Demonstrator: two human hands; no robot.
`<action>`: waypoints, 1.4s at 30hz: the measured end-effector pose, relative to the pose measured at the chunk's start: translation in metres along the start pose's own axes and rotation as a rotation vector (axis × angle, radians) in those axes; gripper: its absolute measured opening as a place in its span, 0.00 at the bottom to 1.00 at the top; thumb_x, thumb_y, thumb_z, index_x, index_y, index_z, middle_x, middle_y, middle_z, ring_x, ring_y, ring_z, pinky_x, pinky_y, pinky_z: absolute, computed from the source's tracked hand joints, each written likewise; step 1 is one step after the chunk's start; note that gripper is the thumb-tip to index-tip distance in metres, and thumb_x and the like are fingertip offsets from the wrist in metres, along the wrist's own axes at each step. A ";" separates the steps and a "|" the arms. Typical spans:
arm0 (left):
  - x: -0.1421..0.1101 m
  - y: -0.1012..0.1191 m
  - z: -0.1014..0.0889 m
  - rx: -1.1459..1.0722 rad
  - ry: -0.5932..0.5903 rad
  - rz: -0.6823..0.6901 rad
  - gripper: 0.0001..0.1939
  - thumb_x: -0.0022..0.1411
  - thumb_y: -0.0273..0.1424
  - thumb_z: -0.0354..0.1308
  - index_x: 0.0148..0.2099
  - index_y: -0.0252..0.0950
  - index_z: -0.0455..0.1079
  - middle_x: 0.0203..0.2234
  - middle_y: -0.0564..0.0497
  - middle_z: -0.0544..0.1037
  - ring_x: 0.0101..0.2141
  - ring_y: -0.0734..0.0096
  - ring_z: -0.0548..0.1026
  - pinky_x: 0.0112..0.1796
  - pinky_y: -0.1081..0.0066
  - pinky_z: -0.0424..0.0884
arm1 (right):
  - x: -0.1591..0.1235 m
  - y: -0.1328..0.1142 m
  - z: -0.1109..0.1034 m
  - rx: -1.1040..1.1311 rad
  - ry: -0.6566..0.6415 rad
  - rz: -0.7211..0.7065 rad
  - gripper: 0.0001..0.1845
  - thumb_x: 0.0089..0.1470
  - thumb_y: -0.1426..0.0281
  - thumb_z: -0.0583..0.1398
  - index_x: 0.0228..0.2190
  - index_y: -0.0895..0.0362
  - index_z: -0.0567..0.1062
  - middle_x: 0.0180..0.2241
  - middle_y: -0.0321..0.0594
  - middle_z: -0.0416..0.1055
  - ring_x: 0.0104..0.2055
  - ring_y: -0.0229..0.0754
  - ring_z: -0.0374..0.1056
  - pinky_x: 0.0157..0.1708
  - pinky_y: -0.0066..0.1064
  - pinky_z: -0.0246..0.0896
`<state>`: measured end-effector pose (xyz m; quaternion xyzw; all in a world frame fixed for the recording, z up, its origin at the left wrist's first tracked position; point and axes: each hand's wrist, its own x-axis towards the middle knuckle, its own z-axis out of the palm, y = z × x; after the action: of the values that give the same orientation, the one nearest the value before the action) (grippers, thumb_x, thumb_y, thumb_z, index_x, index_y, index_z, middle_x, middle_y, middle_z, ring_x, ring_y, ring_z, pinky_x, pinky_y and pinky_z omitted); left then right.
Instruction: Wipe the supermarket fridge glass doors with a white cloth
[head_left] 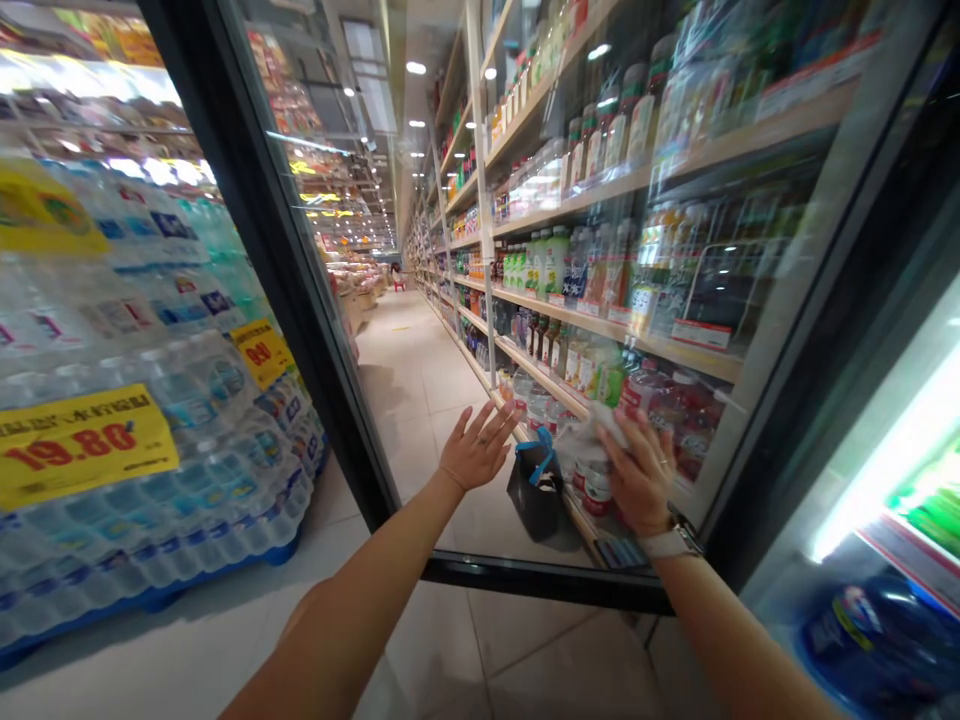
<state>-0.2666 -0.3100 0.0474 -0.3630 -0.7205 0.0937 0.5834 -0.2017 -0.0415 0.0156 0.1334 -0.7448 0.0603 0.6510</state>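
Forearms (360,600) are stretched toward the glass door (540,576). Near centre, the left hand (478,450) is spread; right of centre, a pale cloth (604,424) is partly covered by the right hand (639,472), its grip unclear. Flat, even pressure is advised.

Cannot make out the full shape of the white cloth (583,432), blurred and partly covered by the right hand (639,475). Cannot see fully into the black bag (532,505) on the floor (409,365). Cannot read the smeared bottles (697,85) toward the right end of the upper shelf (727,148). Cannot name the tiny red object (399,286) at the floor's far end. Cannot follow the yellow price sign (82,450) past the view's left edge.
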 end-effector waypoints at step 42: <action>-0.004 0.001 0.002 -0.026 -0.047 -0.015 0.30 0.64 0.35 0.48 0.67 0.37 0.51 0.61 0.47 0.63 0.65 0.63 0.49 0.64 0.58 0.39 | 0.030 0.043 -0.014 -0.066 0.448 0.424 0.28 0.54 0.79 0.50 0.56 0.60 0.69 0.58 0.53 0.64 0.60 0.55 0.60 0.57 0.51 0.56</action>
<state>-0.2683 -0.3113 0.0432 -0.3629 -0.7378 0.0886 0.5623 -0.2037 0.0000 0.0503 -0.0628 -0.5956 0.1984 0.7759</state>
